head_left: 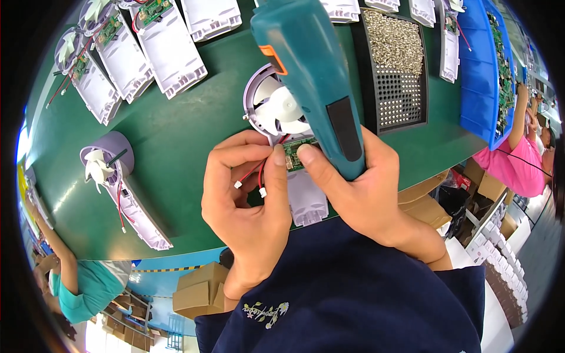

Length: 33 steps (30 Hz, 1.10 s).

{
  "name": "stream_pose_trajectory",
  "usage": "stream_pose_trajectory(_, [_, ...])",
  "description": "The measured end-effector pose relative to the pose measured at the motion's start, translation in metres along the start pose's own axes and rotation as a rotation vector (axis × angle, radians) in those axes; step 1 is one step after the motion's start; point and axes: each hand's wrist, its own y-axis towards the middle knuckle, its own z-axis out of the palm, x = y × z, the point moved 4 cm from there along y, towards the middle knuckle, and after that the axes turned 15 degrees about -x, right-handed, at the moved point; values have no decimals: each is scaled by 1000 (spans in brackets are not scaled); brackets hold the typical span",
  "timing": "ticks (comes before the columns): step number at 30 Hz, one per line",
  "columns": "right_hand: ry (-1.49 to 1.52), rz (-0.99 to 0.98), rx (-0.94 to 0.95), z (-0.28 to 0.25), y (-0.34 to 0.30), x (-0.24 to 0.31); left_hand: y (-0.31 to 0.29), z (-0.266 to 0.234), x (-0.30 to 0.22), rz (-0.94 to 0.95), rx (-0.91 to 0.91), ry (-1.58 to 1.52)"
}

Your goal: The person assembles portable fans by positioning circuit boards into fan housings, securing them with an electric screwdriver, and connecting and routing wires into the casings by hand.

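Note:
In front of me on the green table lies a purple-white plastic fan housing (308, 203) with a white fan (282, 106) at its far end. A small green circuit board (292, 159) sits in it. My left hand (250, 197) is closed at the board's left edge, its thumb and forefinger pinched on red and black wires (260, 172). Two white connectors dangle from them below the fingertips. My right hand (368, 191) holds a teal electric screwdriver (318, 76) with an orange switch, while its thumb presses on the board. The screwdriver's body hides part of the fan and housing.
Several housings with boards (170, 53) line the far left; another fan housing (138, 212) lies at near left. Beyond my right hand are a black screw tray (369, 112) and a blue bin (478, 76) of circuit boards. Other people sit at both sides.

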Motion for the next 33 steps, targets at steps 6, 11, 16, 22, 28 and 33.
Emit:
stream_pose_trajectory(6, [-7, 9, -33, 0, -1, -1, 1, 1, 1, -15, 1, -12])
stream_pose_trajectory(11, [35, -10, -108, 1, -4, 0, -5, 2, 1, -3, -22, -6])
stream_pose_trajectory(16, [3, -2, -85, 0, -4, -5, -7, 5, 4, 0, -73, 3])
stream_pose_trajectory(22, [19, -13, -71, 5, -2, -2, -5, 2, 1, 5, -107, 14])
stream_pose_trajectory(28, [23, 150, -38, -5, -1, 10, -1, 6, -7, -101, -26, -2])
stream_pose_trajectory(33, [-57, 11, -2, 0, -4, 5, -1, -10, 3, -56, -15, 54])
